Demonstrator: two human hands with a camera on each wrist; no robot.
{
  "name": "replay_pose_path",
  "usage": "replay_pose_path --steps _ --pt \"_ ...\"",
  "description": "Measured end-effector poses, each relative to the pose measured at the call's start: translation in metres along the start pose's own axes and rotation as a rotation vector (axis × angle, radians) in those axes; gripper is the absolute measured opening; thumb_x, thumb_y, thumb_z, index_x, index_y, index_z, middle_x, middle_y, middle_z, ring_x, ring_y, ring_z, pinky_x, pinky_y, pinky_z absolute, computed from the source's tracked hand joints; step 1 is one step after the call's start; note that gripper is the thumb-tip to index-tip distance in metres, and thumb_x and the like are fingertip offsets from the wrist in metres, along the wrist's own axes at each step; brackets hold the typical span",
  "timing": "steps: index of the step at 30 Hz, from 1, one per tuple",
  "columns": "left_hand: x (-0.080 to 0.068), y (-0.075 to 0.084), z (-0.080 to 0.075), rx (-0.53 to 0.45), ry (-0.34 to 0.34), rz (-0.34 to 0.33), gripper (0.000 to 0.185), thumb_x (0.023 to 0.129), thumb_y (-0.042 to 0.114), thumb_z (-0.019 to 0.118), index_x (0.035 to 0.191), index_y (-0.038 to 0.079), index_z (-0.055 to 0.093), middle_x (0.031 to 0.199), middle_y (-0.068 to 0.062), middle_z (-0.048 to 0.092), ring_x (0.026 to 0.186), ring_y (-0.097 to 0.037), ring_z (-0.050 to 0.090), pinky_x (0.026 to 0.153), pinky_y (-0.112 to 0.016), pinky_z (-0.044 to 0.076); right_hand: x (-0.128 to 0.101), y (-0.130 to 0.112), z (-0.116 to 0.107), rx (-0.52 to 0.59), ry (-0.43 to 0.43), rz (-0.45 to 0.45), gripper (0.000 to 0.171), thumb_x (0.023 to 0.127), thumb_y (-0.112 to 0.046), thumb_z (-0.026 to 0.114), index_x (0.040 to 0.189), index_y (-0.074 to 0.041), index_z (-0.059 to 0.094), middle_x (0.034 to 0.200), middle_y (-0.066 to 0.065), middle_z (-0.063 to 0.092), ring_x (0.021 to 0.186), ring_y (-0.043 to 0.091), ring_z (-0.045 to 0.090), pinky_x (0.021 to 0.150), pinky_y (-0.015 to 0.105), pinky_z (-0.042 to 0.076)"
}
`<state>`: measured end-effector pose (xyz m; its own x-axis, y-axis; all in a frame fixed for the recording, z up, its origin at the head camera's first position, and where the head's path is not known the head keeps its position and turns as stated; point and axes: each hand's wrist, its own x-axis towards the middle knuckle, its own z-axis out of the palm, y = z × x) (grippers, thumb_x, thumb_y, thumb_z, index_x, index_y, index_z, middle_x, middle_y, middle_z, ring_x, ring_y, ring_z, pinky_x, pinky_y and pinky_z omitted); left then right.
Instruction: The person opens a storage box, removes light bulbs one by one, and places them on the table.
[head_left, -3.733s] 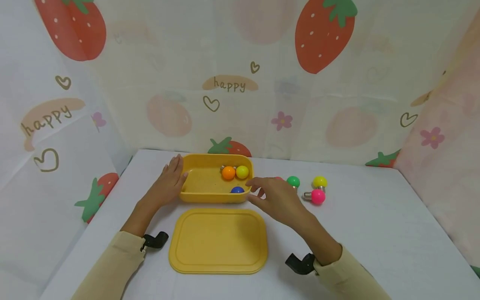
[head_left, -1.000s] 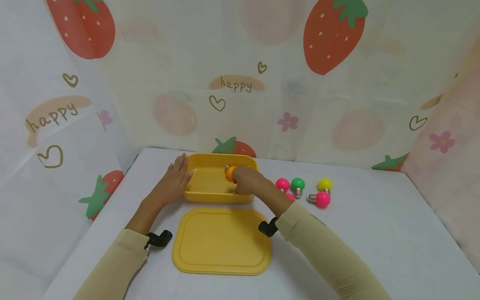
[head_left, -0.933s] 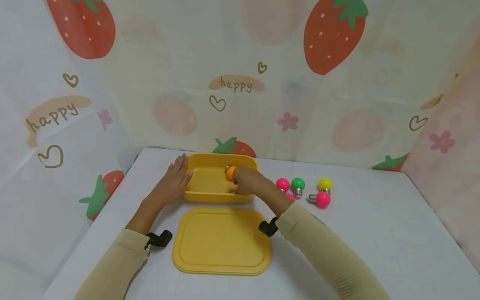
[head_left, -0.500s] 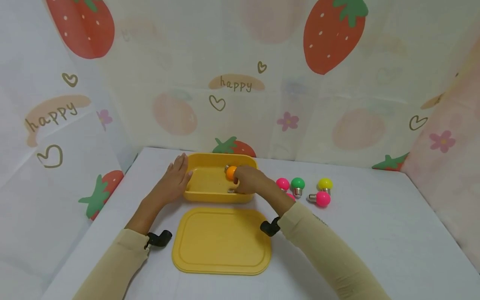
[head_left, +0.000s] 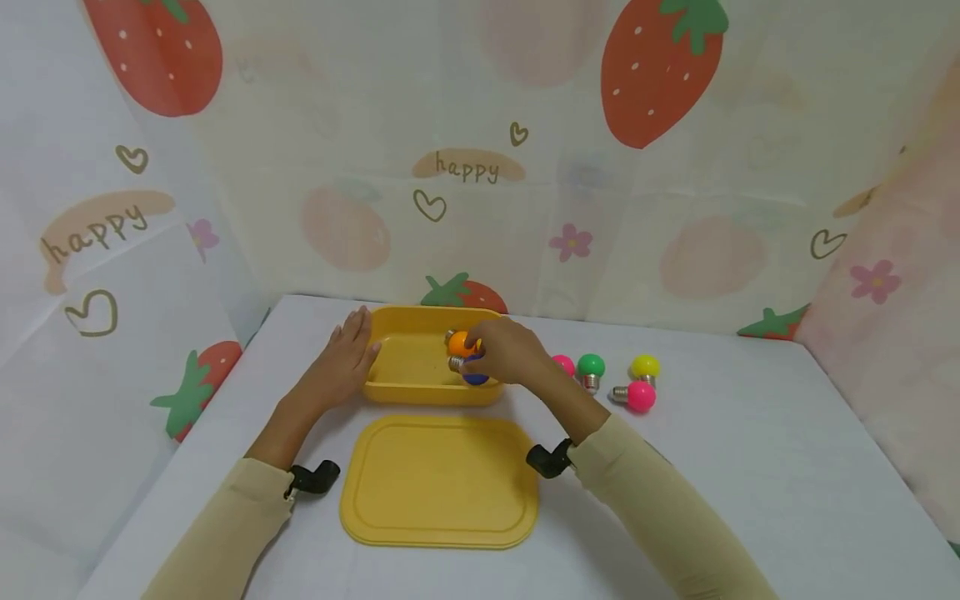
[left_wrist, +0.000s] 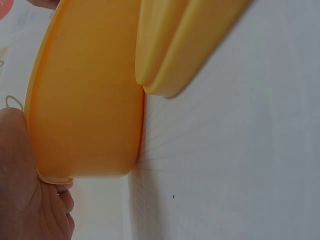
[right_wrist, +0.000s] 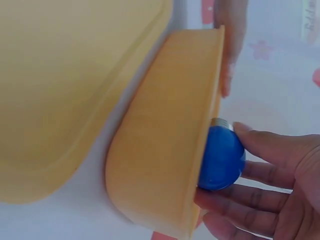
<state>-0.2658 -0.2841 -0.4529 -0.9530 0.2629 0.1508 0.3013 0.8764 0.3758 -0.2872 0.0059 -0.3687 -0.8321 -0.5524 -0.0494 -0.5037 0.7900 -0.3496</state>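
My right hand grips a blue toy bulb by its round body, lifted just above the right end of the yellow box. The bulb's metal base points left. An orange bulb lies in the box behind my fingers. My left hand rests flat with straight fingers against the box's left wall. The box's yellow lid lies flat in front of the box.
Right of the box lie loose bulbs on the white table: a pink one, a green one, a yellow one and another pink one. Strawberry-print cloth walls enclose the table on three sides.
My right hand reached into the box, closed around the blue bulb and has lifted it up off the box floor. The left hand stays against the box's left wall.
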Motion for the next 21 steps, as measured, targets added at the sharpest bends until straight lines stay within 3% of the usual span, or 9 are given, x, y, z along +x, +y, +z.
replay_pose_path --steps 9,21 --pt "-0.002 -0.001 0.000 0.013 -0.008 -0.013 0.066 0.112 0.029 0.029 0.156 -0.014 0.003 0.166 -0.029 0.001 0.154 -0.044 0.001 0.123 -0.058 0.003 -0.027 -0.002 -0.008 0.101 0.060 -0.022 0.040 0.089 -0.030 0.081 0.120 -0.007 0.074 0.104 0.005 0.075 0.091 0.019 0.069 0.079 0.033 0.057" --pt "0.000 0.001 0.000 0.008 -0.001 0.002 0.066 0.113 0.029 0.027 0.156 -0.014 0.003 0.166 -0.029 0.001 0.154 -0.044 0.000 0.122 -0.058 0.003 -0.062 0.010 -0.016 0.173 0.148 -0.022 0.036 0.090 -0.031 0.080 0.117 -0.008 0.075 0.100 0.005 0.076 0.085 0.017 0.070 0.070 0.028 0.058"
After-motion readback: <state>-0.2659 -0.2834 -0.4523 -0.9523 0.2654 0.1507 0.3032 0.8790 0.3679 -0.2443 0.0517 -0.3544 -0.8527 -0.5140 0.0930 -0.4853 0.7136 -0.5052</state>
